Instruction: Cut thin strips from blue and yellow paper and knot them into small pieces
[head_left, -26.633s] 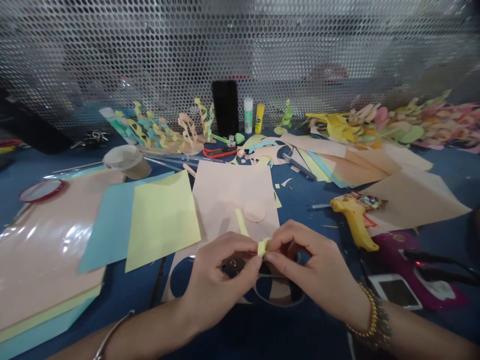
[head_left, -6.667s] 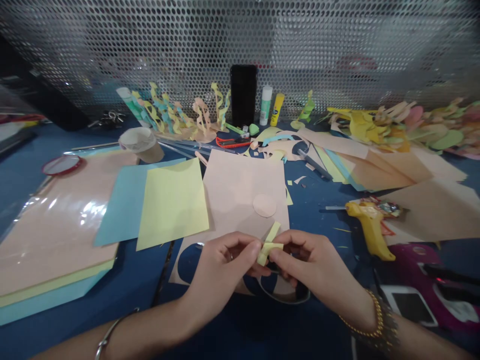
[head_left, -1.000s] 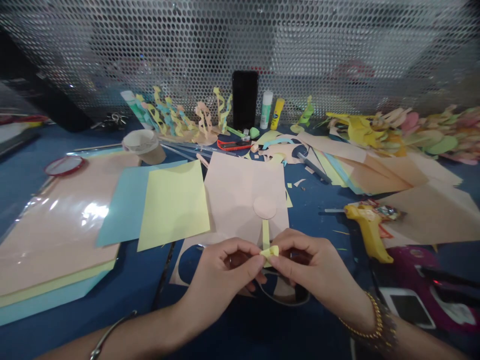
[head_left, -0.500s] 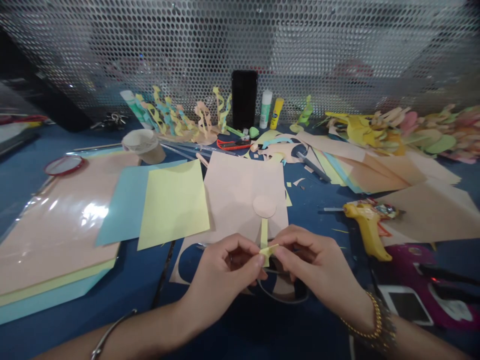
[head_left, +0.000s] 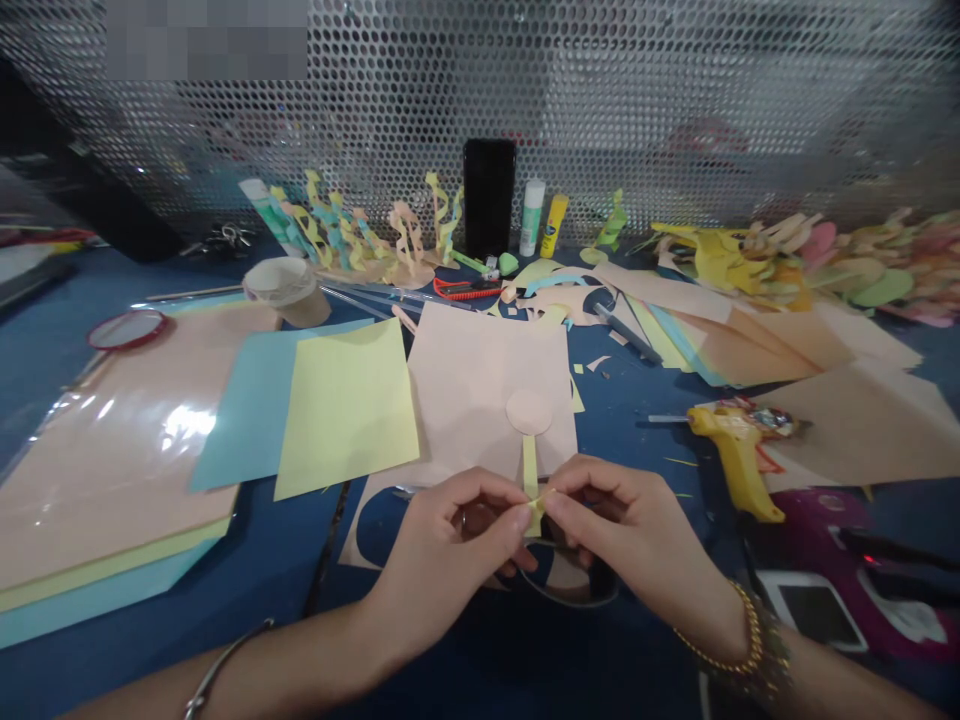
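Both hands meet at the lower middle, fingertips pinched on a small yellow paper piece (head_left: 537, 503). My left hand (head_left: 457, 545) grips its left end between thumb and index finger. On its right end my right hand (head_left: 626, 520) is closed the same way. Just beyond the fingers lies a narrow yellow strip (head_left: 529, 462), and above that a pale pink paper circle (head_left: 529, 411) on a pink sheet (head_left: 487, 360). Beneath the hands a dark round object with a thin rim (head_left: 574, 603) partly shows.
Yellow (head_left: 349, 410) and blue sheets (head_left: 247, 400) lie left, with a paper cup (head_left: 289, 290) behind. A yellow glue gun (head_left: 735, 455) and white device (head_left: 814, 610) are right. A black phone (head_left: 489, 200) and glue sticks (head_left: 532, 218) stand at the back.
The fingertips of my right hand have moved slightly left, closer to my left hand, and less of the small yellow piece shows between them.
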